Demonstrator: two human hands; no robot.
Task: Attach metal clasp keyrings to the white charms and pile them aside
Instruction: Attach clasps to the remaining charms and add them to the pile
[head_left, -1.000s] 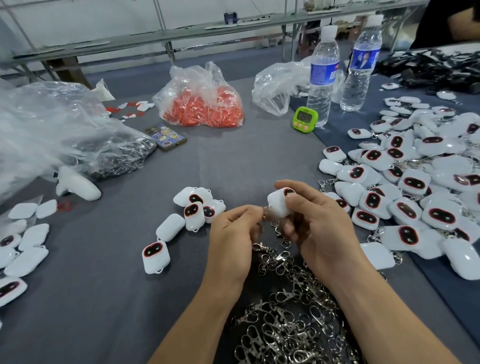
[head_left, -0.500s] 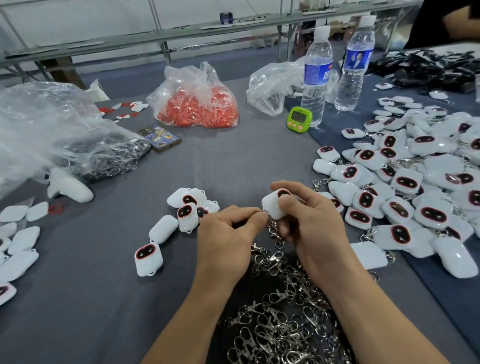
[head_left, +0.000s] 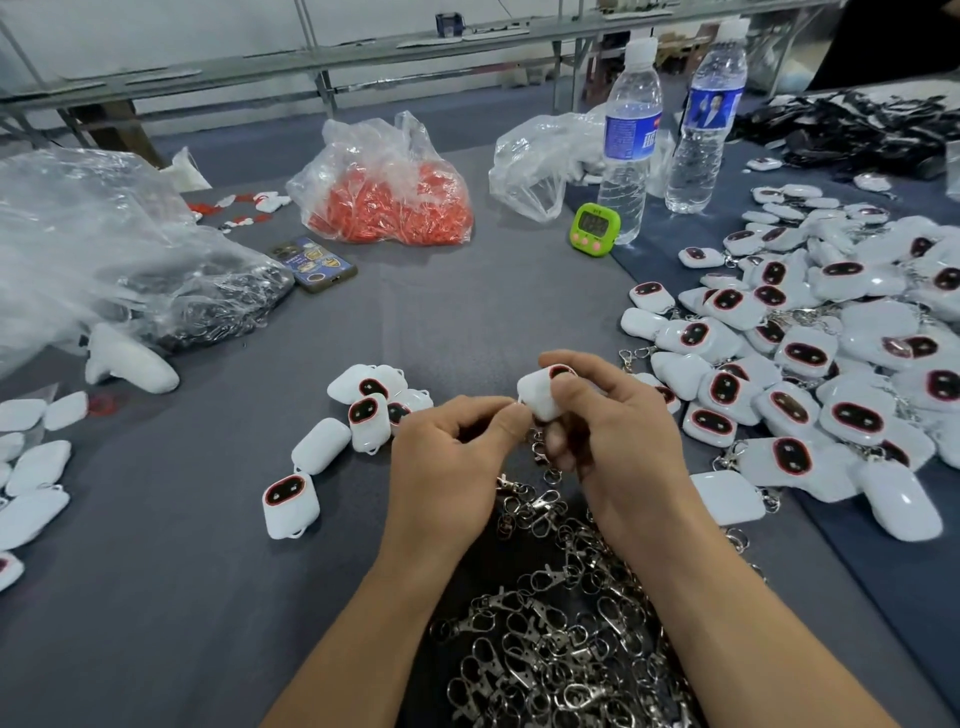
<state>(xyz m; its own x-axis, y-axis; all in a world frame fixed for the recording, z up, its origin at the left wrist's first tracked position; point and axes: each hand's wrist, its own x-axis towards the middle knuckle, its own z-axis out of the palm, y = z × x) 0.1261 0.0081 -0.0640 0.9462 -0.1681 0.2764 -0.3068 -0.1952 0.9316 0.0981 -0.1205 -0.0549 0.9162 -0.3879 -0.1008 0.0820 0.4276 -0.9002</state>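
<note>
My right hand (head_left: 618, 441) grips a white charm (head_left: 540, 395) with a dark red-rimmed face, held just above the table. My left hand (head_left: 457, 452) pinches at the charm's left lower corner, where a metal clasp keyring (head_left: 537, 449) hangs down between the two hands. A heap of loose metal clasp keyrings (head_left: 561, 639) lies under my forearms. Several bare white charms (head_left: 363, 410) sit left of my hands. A big pile of charms with keyrings (head_left: 810, 374) spreads on the right.
A bag of red parts (head_left: 387, 192), a clear bag (head_left: 540, 156), a green timer (head_left: 595, 229) and two water bottles (head_left: 628, 140) stand at the back. A phone (head_left: 313, 265) and a large clear bag of clasps (head_left: 130, 270) lie at left. More white charms (head_left: 31, 478) line the left edge.
Both hands stay together on the same charm with only small finger shifts; the view has drifted slightly.
</note>
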